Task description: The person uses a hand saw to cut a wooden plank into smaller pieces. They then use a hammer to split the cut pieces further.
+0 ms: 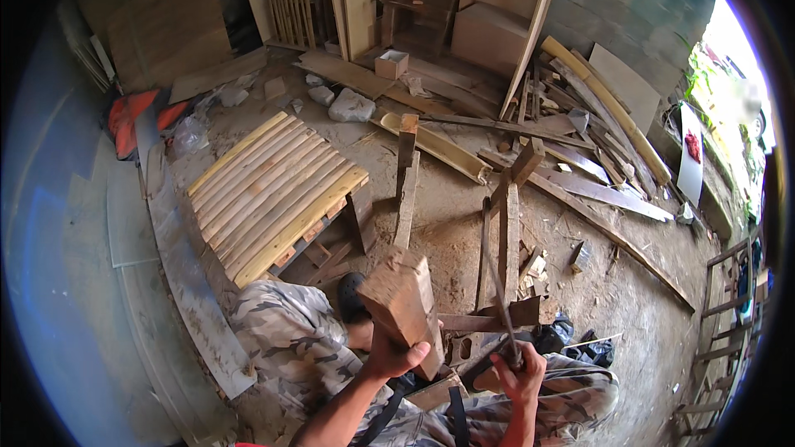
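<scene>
A thick brown wooden block point(399, 294) with a rough sawn end stands tilted upward in front of my lap. My left hand point(394, 358) is closed round its lower part, with the thumb on its right side. To the right, my right hand point(522, 377) is wrapped round the handle of a long, thin, dark tool point(502, 302). This tool points up and away from me; seen nearly edge-on, its exact kind cannot be told. It is apart from the block. Just beyond, upright wooden posts point(508, 240) rise from a low bench.
A slatted wooden panel point(277, 190) rests on short supports at the left. Scrap boards point(588, 190) and a split bamboo piece point(439, 147) lie on the dusty floor ahead. My legs in camouflage trousers point(290, 331) flank the bench. A wooden ladder-like frame point(727, 339) stands far right.
</scene>
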{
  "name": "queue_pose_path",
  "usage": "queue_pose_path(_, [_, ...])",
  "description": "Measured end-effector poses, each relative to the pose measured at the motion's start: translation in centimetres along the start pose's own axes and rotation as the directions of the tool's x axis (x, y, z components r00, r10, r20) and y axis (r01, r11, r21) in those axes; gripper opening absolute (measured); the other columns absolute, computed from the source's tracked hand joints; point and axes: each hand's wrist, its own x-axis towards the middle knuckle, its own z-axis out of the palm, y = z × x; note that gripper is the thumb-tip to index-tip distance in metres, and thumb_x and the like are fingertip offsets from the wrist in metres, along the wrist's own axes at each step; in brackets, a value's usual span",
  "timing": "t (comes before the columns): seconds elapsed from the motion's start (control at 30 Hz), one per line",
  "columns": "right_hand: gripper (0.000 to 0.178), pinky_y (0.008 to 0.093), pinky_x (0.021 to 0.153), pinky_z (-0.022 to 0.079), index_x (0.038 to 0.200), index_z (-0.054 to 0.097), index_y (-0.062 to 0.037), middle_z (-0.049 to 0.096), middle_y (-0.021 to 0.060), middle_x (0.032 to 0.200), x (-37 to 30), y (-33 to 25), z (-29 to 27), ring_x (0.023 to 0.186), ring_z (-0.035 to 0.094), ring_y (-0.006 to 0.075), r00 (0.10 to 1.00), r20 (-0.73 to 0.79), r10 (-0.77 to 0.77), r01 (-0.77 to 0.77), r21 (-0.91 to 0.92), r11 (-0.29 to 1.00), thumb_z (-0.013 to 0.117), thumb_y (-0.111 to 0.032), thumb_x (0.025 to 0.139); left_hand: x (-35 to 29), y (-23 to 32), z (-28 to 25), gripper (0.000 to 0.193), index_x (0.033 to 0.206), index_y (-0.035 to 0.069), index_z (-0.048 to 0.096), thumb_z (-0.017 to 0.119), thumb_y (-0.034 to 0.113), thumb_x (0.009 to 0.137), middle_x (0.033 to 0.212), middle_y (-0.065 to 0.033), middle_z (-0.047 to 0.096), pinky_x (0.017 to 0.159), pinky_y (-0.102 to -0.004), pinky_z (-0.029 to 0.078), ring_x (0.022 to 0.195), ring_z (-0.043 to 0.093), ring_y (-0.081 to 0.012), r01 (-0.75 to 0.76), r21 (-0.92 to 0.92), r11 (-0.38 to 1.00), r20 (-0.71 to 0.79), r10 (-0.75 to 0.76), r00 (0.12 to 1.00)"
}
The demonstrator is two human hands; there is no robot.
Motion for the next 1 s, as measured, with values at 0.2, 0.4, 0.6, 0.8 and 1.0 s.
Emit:
queue_pose_path(0.2, [0.037,0.0355,0.052,0.044,0.09,0.067,-0.0045,0.063,0.0095,0.067,-0.1,0.4,-0.1,0.055,0.061,0.0257,0.947,-0.05,-0.318,0.305,-0.177,0.936,0.09,-0.02,0.066,-0.4,0.1,-0.8,0.085,0.138,0.001,0.039,0.084,0.034,0.075,0.121,-0.0138,0.058,0.093,-0.04,0.053,0.11,0.063,-0.0243,-0.031,0.224,0.974,0.056,0.019,0.998])
queue_pose_path(0.4, [0.047,0.0364,0.051,0.04,0.085,0.068,-0.0042,0.056,0.0067,0.063,-1.1,2.6,-0.9,0.053,0.056,0.0249,0.951,-0.108,-0.289,0.26,-0.225,0.939,0.093,-0.034,0.058,0.0,0.0,-0.5,0.08,0.133,0.0,0.047,0.087,0.022,0.068,0.11,-0.0096,0.067,0.09,-0.0343,0.053,0.099,0.066,-0.0187,-0.173,0.288,0.942,0.027,0.173,0.985])
queue_pose_path(0.6, [0.051,0.0358,0.051,0.04,0.084,0.068,-0.0054,0.056,0.005,0.062,-1.8,3.1,-1.9,0.051,0.054,0.0236,0.916,-0.172,-0.363,0.296,-0.32,0.9,0.098,-0.035,0.054,0.4,-1.2,-1.2,0.079,0.128,0.002,0.049,0.09,0.021,0.065,0.117,-0.0118,0.062,0.09,-0.0352,0.053,0.105,0.062,-0.0188,-0.365,0.498,0.787,0.206,0.302,0.931])
queue_pose_path(0.8, [0.032,0.0385,0.058,0.045,0.083,0.065,-0.0047,0.059,0.0098,0.07,-2.3,3.3,-3.8,0.061,0.059,0.0302,0.912,-0.199,-0.358,0.268,-0.37,0.889,0.081,-0.016,0.058,1.5,-1.0,0.6,0.072,0.127,0.006,0.046,0.089,0.018,0.07,0.117,-0.0141,0.055,0.097,-0.0414,0.05,0.109,0.059,-0.0252,-0.397,0.428,0.812,0.237,0.323,0.916])
queue_pose_path(1.0, [0.04,0.038,0.06,0.044,0.082,0.065,-0.005,0.058,0.0079,0.07,-2.8,4.9,-4.6,0.062,0.056,0.028,0.893,-0.28,-0.352,0.234,-0.378,0.896,0.089,-0.025,0.056,2.6,-1.9,2.2,0.069,0.127,0.008,0.048,0.087,0.006,0.071,0.116,-0.016,0.055,0.099,-0.0438,0.049,0.11,0.06,-0.0307,-0.503,0.318,0.803,0.181,0.469,0.864])
